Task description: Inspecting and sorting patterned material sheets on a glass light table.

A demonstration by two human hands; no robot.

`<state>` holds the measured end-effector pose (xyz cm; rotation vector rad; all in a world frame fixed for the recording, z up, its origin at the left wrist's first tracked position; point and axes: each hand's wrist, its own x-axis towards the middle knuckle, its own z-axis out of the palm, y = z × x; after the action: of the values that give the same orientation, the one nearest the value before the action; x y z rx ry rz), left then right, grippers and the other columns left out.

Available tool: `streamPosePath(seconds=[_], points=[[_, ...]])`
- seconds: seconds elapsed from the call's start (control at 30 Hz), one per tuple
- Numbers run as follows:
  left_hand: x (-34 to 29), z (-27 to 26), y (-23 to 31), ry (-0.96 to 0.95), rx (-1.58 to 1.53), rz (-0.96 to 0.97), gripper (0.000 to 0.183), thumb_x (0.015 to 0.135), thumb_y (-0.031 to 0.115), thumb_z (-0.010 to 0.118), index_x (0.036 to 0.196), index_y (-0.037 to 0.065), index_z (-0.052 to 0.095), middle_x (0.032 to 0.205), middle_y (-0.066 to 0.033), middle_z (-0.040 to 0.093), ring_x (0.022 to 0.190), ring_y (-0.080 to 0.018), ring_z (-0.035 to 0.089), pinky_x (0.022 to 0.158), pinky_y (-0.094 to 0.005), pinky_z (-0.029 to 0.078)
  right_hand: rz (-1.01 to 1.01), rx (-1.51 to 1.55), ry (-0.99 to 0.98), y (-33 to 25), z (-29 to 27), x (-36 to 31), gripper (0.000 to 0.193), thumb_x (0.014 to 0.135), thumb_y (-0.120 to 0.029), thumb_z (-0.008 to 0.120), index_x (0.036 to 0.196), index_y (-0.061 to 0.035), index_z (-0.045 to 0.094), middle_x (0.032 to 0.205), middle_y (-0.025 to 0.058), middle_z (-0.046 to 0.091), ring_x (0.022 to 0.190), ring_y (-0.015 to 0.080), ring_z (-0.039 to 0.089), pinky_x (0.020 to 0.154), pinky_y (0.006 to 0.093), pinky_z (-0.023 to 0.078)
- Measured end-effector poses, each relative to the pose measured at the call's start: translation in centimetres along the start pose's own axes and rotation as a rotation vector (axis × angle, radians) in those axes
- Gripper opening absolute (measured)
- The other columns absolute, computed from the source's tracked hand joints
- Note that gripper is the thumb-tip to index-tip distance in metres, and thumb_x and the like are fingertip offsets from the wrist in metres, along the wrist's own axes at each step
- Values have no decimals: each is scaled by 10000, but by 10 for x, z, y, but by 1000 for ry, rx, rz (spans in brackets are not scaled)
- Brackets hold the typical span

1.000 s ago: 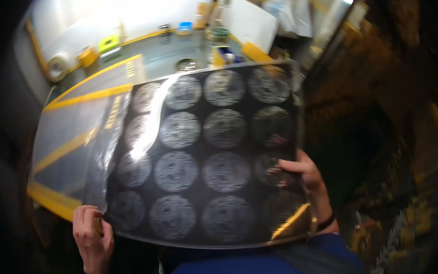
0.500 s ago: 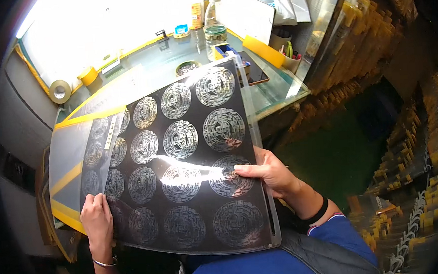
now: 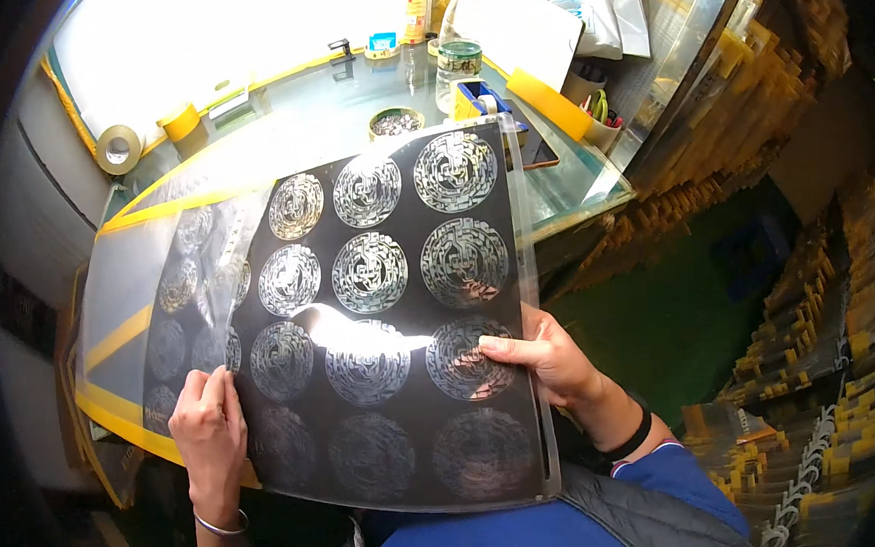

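Note:
I hold a large black sheet (image 3: 380,317) printed with rows of round silver maze-like patterns, covered by a clear plastic film (image 3: 138,292) that peels away on its left side. My left hand (image 3: 206,423) grips the sheet's lower left edge, thumb on top. My right hand (image 3: 543,352) grips the right edge, fingers spread flat over one silver circle. The sheet tilts up toward me above a glass-topped table (image 3: 572,180).
On the table lie tape rolls (image 3: 117,148), a small round dish (image 3: 395,123), a clear jar (image 3: 458,67), a blue tape dispenser (image 3: 482,98) and a cup of scissors (image 3: 600,113). Stacked yellow-and-dark goods (image 3: 823,350) fill the right side over a green floor (image 3: 681,319).
The sheet has swung lower and closer, and the view has tipped down toward the table. My right hand slid further onto the sheet's face. The left hand keeps its grip.

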<state>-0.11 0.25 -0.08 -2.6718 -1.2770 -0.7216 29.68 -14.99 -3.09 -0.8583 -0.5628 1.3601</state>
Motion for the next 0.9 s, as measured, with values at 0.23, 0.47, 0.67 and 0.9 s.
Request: streamPosePath(seconds=[0.23, 0.47, 0.67, 0.9], points=[[21, 1, 47, -35, -266, 162, 43, 802, -3, 552, 830, -15, 583, 672, -144, 479, 605, -323, 526, 540, -360, 428, -113, 14, -75, 44, 56, 70, 361, 835, 30, 545, 1191, 13, 483, 1084, 70, 576, 951, 136, 549, 874, 293, 438], [21, -15, 61, 8, -215, 236, 42, 809, 17, 574, 838, -5, 595, 674, -125, 484, 570, -292, 522, 523, -373, 418, -61, 73, -183, 93, 117, 131, 229, 893, -125, 555, 1087, -4, 541, 939, 55, 592, 802, 119, 563, 713, 281, 471], [-13, -19, 46, -172, -186, 99, 432, 700, 225, 735, 1044, 12, 583, 847, -111, 537, 742, -287, 573, 643, -360, 478, 181, -21, -394, 76, 116, 122, 342, 893, -150, 558, 1189, -8, 462, 1082, 75, 566, 962, 137, 557, 808, 308, 474], [-54, -67, -30, -312, 171, -103, 73, 675, 8, 620, 625, 38, 576, 665, -100, 512, 719, -284, 560, 624, -368, 462, -89, -452, -389, 14, 79, 115, 413, 886, -139, 575, 1259, -7, 456, 1168, 144, 549, 989, 151, 566, 827, 286, 489]])
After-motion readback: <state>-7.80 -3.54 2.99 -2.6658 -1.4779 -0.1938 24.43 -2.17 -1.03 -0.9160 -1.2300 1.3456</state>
